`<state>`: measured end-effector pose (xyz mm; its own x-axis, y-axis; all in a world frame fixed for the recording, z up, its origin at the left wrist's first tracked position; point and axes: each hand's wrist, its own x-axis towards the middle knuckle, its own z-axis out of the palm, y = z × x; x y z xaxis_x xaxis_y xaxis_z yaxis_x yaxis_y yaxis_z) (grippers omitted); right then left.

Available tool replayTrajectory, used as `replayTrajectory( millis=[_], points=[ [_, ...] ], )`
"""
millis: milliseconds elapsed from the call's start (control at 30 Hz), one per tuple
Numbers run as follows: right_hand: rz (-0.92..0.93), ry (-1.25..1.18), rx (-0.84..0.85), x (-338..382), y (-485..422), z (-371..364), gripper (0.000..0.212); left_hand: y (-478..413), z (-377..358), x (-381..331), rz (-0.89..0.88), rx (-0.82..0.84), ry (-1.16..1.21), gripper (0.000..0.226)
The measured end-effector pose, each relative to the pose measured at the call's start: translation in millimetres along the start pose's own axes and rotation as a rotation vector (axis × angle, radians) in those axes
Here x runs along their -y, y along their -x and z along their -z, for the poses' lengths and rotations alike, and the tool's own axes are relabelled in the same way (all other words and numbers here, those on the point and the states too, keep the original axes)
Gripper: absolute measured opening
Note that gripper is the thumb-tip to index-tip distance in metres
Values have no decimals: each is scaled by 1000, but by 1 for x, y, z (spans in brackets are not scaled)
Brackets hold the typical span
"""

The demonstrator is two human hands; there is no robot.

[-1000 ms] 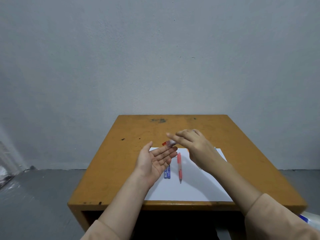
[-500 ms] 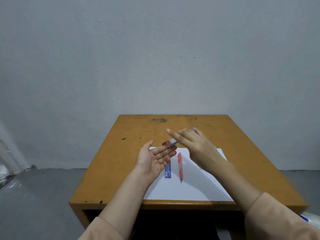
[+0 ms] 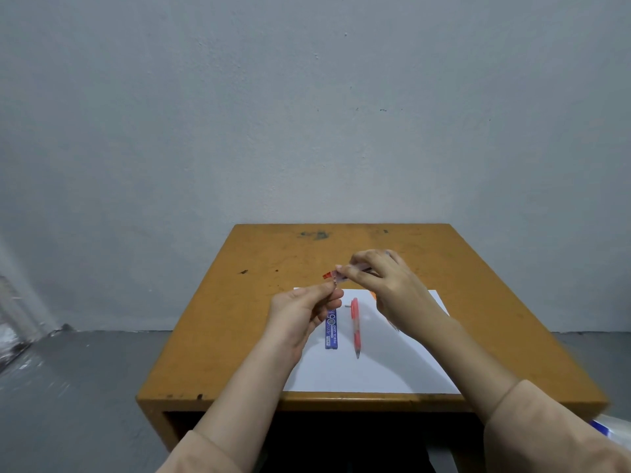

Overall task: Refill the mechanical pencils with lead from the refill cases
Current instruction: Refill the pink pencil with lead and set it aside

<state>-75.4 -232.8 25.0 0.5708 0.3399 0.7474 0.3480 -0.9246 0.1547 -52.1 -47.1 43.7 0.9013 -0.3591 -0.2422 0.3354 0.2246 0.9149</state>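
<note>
Now | left hand [image 3: 304, 308], flat before, is pinched on a tiny dark bit, judged lead [image 3: 335, 285], above the paper [image 3: 375, 370] | refill case [image 3: 338, 274] is gripped by right hand [image 3: 386, 281] | loading is judged next.

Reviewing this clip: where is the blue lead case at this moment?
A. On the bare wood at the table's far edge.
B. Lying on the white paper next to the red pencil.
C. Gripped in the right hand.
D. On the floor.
B: the blue lead case lies flat on the white paper beside the red pencil; the right hand holds a different, clear case.
</note>
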Motion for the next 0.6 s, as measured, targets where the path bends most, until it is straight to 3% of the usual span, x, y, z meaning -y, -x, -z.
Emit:
replayTrajectory(
  millis=[600],
  points=[
    [-22, -38, 6, -3, 2, 1, 67, 4, -6, 1, -252, -96, -253, 2]
  ],
)
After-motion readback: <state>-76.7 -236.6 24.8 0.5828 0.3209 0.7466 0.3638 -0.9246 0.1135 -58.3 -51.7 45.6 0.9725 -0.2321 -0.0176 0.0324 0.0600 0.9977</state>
